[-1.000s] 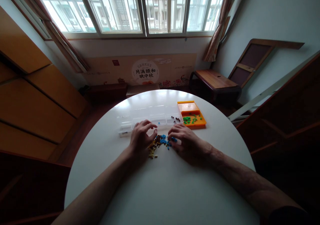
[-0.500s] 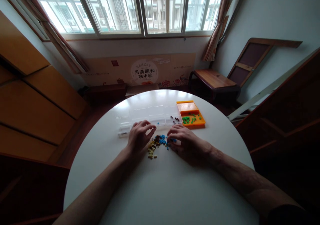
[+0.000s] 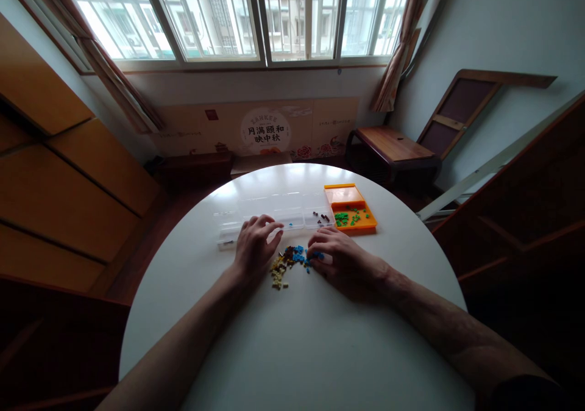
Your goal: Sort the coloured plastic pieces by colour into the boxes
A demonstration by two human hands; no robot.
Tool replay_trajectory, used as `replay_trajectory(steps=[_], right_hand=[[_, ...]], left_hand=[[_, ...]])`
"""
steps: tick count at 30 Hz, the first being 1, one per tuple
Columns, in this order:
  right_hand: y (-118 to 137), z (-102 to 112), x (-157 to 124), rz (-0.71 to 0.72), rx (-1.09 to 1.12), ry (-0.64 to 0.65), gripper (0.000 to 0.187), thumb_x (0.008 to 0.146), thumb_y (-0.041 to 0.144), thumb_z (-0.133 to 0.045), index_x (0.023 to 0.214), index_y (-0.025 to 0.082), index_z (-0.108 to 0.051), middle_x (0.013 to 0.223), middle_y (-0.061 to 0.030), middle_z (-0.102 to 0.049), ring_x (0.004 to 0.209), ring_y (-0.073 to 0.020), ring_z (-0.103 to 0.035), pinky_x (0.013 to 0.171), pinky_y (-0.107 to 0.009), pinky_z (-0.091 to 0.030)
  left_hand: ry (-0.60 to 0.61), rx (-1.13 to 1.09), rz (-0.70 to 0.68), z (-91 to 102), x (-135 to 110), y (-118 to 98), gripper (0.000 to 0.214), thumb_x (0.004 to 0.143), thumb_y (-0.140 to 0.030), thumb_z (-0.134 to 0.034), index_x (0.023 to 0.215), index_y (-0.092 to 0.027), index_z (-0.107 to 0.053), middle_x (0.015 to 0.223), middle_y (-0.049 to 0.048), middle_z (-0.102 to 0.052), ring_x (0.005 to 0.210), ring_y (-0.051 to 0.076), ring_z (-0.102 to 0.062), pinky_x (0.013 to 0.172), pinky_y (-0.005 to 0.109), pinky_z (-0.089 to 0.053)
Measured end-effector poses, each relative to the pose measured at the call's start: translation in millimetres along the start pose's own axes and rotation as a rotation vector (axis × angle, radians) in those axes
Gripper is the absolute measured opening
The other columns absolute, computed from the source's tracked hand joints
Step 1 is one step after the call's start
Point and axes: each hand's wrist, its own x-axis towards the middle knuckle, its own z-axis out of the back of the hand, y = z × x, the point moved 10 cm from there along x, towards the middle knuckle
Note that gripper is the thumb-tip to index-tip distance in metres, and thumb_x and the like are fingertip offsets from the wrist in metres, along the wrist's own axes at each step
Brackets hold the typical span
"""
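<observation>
Several small toy bricks lie heaped on the white table, with blue bricks [image 3: 298, 253] at the right of the heap, dark brown ones [image 3: 289, 253] in the middle and pale yellow ones [image 3: 276, 278] at the near left. My right hand [image 3: 336, 252] rests at the heap's right side, its thumb and fingertips closed around blue bricks, partly hidden. My left hand [image 3: 256, 241] hovers by the near edge of a clear compartment box [image 3: 256, 207]. Its thumb and forefinger are apart, and nothing shows between them. Inside the box, a blue brick [image 3: 290, 224] lies near the left fingertips.
Brown bricks [image 3: 324, 218] sit in the clear box's right compartment. Beside it is an open orange case [image 3: 354, 230] holding green bricks [image 3: 341, 219]. The round white table [image 3: 292, 350] has its far edge before a wooden seat [image 3: 393, 144] and the window wall.
My left thumb and forefinger have spread apart from a near pinch. The right hand stays at the blue bricks, and the view has shifted slightly.
</observation>
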Motion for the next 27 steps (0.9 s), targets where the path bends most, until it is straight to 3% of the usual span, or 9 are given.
replay_trajectory(steps=[7, 17, 27], right_hand=[[2.7, 1.3, 0.3, 0.017, 0.009, -0.001, 0.008, 0.098, 0.022, -0.075, 0.104, 0.026, -0.073, 0.110, -0.0040, -0.077, 0.103, -0.0223, -0.068, 0.104, -0.041, -0.049], [0.9, 8.9, 0.4, -0.017, 0.037, -0.021, 0.020, 0.092, 0.016, -0.074, 0.109, 0.027, -0.073, 0.112, -0.0046, -0.076, 0.108, -0.0242, -0.069, 0.107, -0.043, -0.051], [-4.1, 5.0, -3.0, -0.038, 0.042, -0.018, 0.008, 0.099, 0.019, -0.074, 0.103, 0.026, -0.073, 0.112, -0.0041, -0.076, 0.106, -0.0225, -0.069, 0.107, -0.042, -0.050]], left_hand=[[-0.009, -0.032, -0.030, -0.8, -2.3, 2.0, 0.018, 0.107, -0.030, -0.065, 0.103, -0.026, -0.083, 0.104, 0.0060, -0.077, 0.096, 0.025, -0.065, 0.090, 0.042, -0.047], [-0.071, -0.208, 0.003, 19.7, -6.8, -8.9, 0.015, 0.099, -0.020, -0.063, 0.099, -0.023, -0.078, 0.098, 0.0049, -0.074, 0.096, 0.024, -0.068, 0.094, 0.041, -0.051], [0.126, -0.278, -0.303, -3.0, -17.1, -43.6, 0.008, 0.097, -0.025, -0.071, 0.102, -0.026, -0.077, 0.105, 0.0060, -0.078, 0.093, 0.022, -0.071, 0.089, 0.038, -0.052]])
